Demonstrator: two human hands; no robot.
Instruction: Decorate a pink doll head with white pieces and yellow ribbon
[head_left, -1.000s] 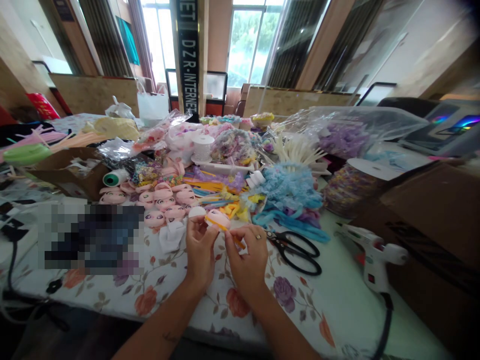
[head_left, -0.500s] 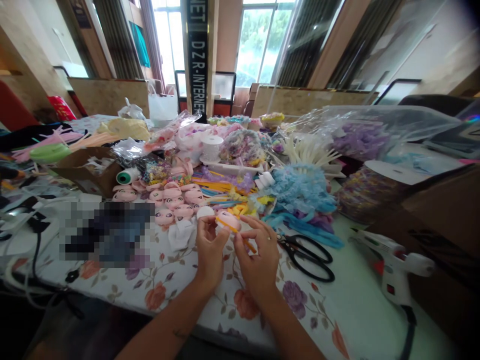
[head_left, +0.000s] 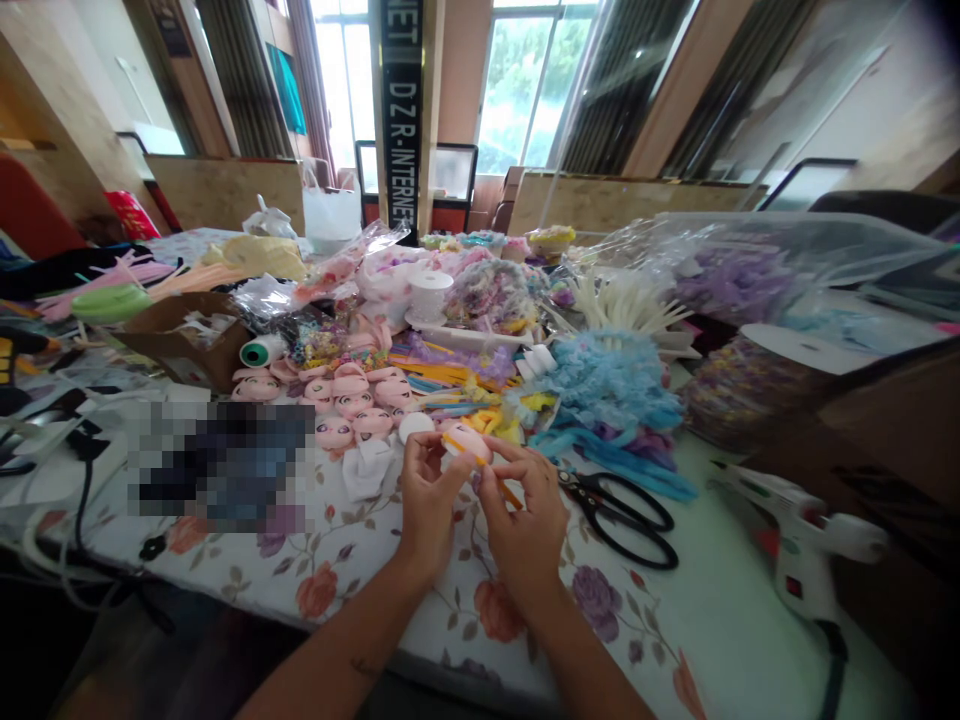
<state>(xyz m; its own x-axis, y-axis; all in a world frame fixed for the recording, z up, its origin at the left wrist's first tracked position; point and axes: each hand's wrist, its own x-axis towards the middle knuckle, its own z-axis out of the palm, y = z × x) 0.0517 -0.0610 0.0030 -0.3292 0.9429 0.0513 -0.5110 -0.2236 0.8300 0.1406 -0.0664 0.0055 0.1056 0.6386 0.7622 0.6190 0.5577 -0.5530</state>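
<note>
Above the flowered tablecloth, a small pink doll head with a painted face is held between my two hands. My left hand is closed, pinching its left side with thumb and fingers. An orange strip, like a pipe cleaner or ribbon, runs along the head's near edge, and its loose end hangs under my right fingers. My right hand pinches this strip against the head, thumb below and index finger on top. Black-handled scissors lie just right of my right hand. More pink doll heads lie beyond my left hand.
A white glue gun lies at the right beside a cardboard box. Blue fluffy yarn is heaped behind the scissors. A white disc and white cloth piece lie near my left hand. Cables run at the left.
The view has turned slightly left, so everything sits a little further right. Both hands keep their grip on the doll head and orange strip, with only a slight shift.
</note>
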